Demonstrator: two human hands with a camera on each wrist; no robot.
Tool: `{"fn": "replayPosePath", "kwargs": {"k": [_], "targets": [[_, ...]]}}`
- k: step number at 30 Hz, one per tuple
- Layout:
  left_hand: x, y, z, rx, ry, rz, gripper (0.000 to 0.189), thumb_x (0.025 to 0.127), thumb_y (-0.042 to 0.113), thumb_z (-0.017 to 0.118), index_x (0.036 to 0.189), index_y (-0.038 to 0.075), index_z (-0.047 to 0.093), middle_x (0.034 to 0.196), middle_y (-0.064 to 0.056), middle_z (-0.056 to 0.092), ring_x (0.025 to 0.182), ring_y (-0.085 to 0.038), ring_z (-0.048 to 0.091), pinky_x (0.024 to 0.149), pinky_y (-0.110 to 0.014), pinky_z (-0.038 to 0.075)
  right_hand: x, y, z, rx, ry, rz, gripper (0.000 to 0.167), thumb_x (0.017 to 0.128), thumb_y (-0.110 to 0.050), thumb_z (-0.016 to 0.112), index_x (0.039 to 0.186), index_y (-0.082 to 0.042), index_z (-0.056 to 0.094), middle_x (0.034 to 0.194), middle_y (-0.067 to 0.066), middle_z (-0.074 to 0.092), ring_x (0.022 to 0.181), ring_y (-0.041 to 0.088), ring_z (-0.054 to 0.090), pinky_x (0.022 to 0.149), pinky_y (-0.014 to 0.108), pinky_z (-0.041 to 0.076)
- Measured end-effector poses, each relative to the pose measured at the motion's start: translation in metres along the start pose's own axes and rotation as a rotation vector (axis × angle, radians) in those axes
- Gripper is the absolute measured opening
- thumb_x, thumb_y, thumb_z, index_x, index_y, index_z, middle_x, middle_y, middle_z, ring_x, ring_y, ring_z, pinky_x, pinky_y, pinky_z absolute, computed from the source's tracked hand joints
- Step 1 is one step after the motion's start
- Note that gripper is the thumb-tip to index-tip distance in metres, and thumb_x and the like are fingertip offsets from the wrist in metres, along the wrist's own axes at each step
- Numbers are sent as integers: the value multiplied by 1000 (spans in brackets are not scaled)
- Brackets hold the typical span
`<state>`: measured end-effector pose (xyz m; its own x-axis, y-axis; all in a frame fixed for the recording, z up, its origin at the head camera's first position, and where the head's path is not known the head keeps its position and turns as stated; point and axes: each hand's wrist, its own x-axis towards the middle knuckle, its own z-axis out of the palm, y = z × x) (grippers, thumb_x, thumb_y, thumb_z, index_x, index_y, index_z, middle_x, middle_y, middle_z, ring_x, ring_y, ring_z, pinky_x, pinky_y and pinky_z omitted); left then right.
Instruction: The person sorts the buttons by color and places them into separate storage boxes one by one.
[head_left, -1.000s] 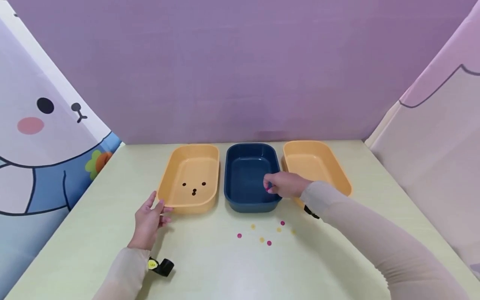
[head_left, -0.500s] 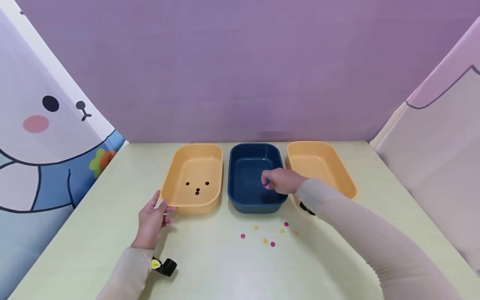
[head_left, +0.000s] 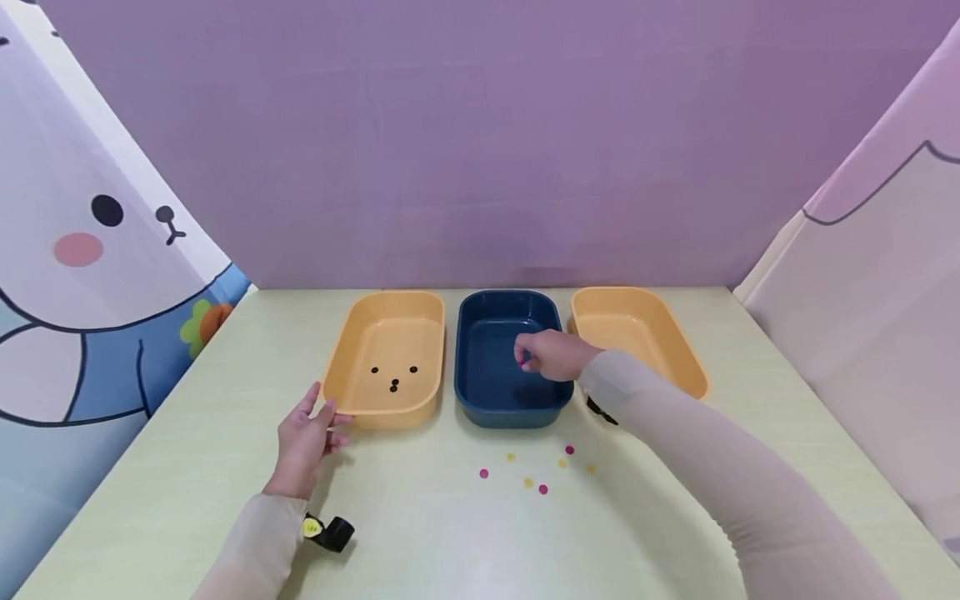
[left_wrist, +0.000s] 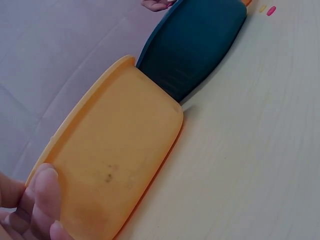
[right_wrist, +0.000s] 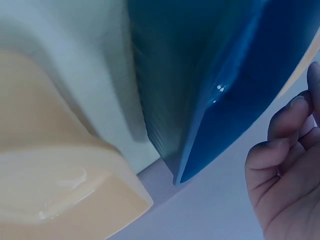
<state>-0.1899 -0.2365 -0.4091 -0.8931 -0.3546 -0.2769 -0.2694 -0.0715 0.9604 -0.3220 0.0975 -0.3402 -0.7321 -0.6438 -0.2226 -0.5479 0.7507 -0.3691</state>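
My left hand (head_left: 303, 442) holds the near left corner of the left yellow tray (head_left: 401, 419), with fingertips (left_wrist: 46, 192) against its outer wall in the left wrist view. Several small black discs (head_left: 393, 388) lie inside that tray. Over the dark blue tray (head_left: 513, 419), my right hand (head_left: 558, 354) pinches a small pink disc (head_left: 521, 362) between thumb and index finger. In the right wrist view the curled fingers show beside the blue tray's rim, and the disc is hidden. Pink discs (head_left: 543, 489) and yellow discs (head_left: 528, 482) lie loose on the table in front.
A second yellow tray (head_left: 660, 342) stands right of the blue one, partly behind my right forearm. A purple cloth backdrop (head_left: 480, 167) rises behind the trays, and printed cloth (head_left: 97, 333) flanks the table (head_left: 420, 533). Each wrist wears a black camera (head_left: 330, 533).
My right hand has shifted left, further over the blue tray, still pinching the pink disc. The left hand stays at the yellow tray's corner. The head view has shifted slightly.
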Motion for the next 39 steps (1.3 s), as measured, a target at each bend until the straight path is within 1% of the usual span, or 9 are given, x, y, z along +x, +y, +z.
{"fn": "replayPosePath", "kwargs": {"k": [3,6,9,15,17,21,27,35,39], "targets": [[1,-1,0,-11,-4,13,58,105,18,39,155,19,9,65,15,64,46,-2,53,48,-15,42,3,-1,-3,6,15,-9,14,97,2,50,100,-11,54,92,9,62,71,17,50,63,25,42],[1,0,-1,-2,1,12,58,104,18,39,155,19,10,65,15,63,45,-2,53,48,-15,42,7,-2,-5,0,30,-23,8,98,-3,52,101,-9,54,83,7,58,66,17,48,61,25,41],[1,1,-1,3,3,13,58,104,18,39,155,19,10,65,15,63,45,-2,53,48,-16,41,11,-3,-5,-44,65,-60,3,98,-10,55,101,-9,55,77,2,54,65,16,49,62,26,43],[2,0,-2,2,2,24,58,104,18,40,155,20,11,66,14,63,46,-2,52,49,-16,42,20,-6,-4,-91,156,-114,4,96,-10,58,99,-9,57,80,1,59,69,17,52,69,29,47],[2,0,-2,1,3,23,58,104,18,40,155,19,10,66,14,64,46,-3,52,49,-16,42,23,-8,-4,-78,170,-112,4,97,-9,58,100,-9,57,83,1,60,71,17,53,70,29,47],[2,-1,-2,1,12,11,58,104,17,40,154,20,11,66,13,64,46,-3,52,49,-17,42,30,-12,-4,-52,151,-93,4,98,-11,56,102,-11,56,88,1,61,75,17,54,72,29,46],[2,0,1,-18,6,20,58,104,18,40,155,20,11,67,13,64,46,-3,52,49,-16,41,38,-15,-7,-58,159,-62,5,97,-9,57,101,-11,56,94,5,64,79,18,55,76,32,46],[-1,-1,1,-24,14,12,58,104,18,40,154,20,11,66,13,64,46,-3,52,48,-16,40,48,-18,-9,-91,162,-49,4,98,-14,56,101,-13,56,89,0,61,79,19,54,74,33,44],[-4,-3,-3,-22,22,12,58,104,18,40,154,19,11,66,13,64,45,-3,52,47,-16,40,51,-21,-10,-83,153,-21,5,98,-15,56,102,-13,57,92,1,61,82,20,55,76,34,45]]}}
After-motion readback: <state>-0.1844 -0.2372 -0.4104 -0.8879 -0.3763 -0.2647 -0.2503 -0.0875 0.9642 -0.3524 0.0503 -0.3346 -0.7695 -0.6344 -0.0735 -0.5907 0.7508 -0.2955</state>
